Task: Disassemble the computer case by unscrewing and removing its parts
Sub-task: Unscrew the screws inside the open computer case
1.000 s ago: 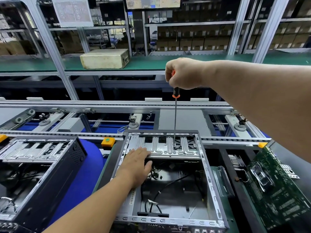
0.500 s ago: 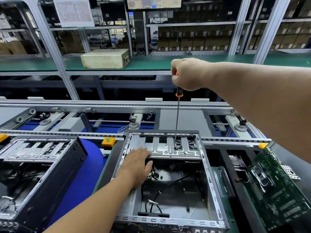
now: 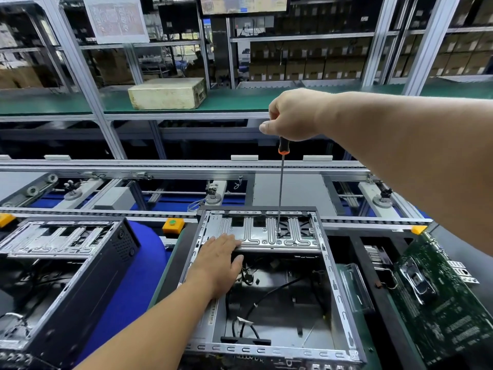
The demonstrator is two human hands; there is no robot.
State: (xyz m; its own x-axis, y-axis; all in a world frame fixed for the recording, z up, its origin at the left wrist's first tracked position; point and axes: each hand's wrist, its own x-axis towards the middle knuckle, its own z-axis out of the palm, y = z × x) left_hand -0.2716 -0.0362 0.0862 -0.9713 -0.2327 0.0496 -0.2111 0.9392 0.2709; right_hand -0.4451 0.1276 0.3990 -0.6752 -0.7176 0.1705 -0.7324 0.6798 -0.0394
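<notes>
Hands work over an open computer case [image 3: 266, 351] that lies on the worktop [image 3: 170, 265] in front of the person, its side panel off and its inside showing black cables [image 3: 269, 297] on the dark floor of the box. The right hand [image 3: 292, 114] is curled in a fist round the handle of a long screwdriver [image 3: 281, 188], thumb pointing left, and holds it nearly upright; only the black and orange end of the handle shows below the fist. The thin shaft runs down to the silver ribbed drive bracket [image 3: 256, 233] at the far end of the case, and its tip meets a screw [image 3: 278, 231] on that bracket. The left hand [image 3: 218, 260] lies flat with its fingers straight and close together, pressing on the near left corner of the same bracket, the thumb hanging over the edge into the case. To the left, a second black case [image 3: 88, 276] stands apart on a blue mat [image 3: 128, 297]. To the right, a green circuit board [image 3: 437, 297] rests tilted beside the case. Beyond the case runs a conveyor line [image 3: 186, 166], and on the green shelf [image 3: 234, 100] behind it sits a beige box [image 3: 166, 93].
</notes>
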